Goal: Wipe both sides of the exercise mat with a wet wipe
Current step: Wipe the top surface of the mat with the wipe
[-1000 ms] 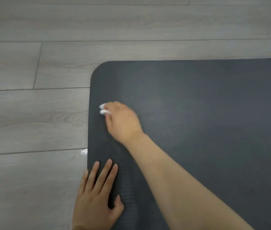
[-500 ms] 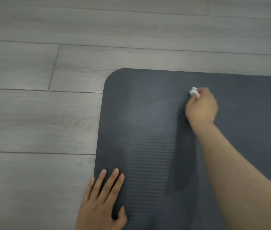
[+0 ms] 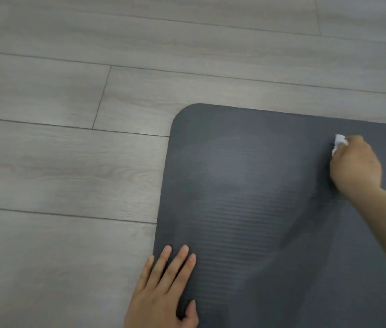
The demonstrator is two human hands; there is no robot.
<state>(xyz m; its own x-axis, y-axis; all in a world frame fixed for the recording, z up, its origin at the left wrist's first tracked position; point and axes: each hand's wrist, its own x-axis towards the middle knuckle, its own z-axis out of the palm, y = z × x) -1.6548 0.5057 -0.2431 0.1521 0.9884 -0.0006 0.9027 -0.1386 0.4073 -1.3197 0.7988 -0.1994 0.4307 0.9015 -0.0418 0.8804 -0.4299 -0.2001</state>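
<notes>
A: Largest first. Floor (image 3: 69, 162)?

B: Grey wood-look planks, seams running left to right, filling the top and left of the view.

A: Mat (image 3: 246, 209)?

B: Dark grey, lying flat on the floor. One rounded corner shows at upper left; the rest runs off the right and bottom edges. Fine ridges cross the surface. A paler, sheen-like patch sits in the middle; whether that is moisture or light, I cannot tell.

A: Right hand (image 3: 355, 162)?

B: Forearm enters from the right edge. Hand sits on the mat near its far edge, well right of the corner. Fingers are curled tight around the wipe (image 3: 338, 142), pressing it down.

A: Left hand (image 3: 163, 292)?

B: At the bottom, on the mat's near left edge. Fingers straight and spread, palm down, thumb out to the right. Most fingers rest on the mat; the outermost one lies at the edge over the floor. It grasps nothing.

A: The wipe itself?

B: Small, white, bunched. Only a bit sticks out past the right knuckles, touching the mat.
</notes>
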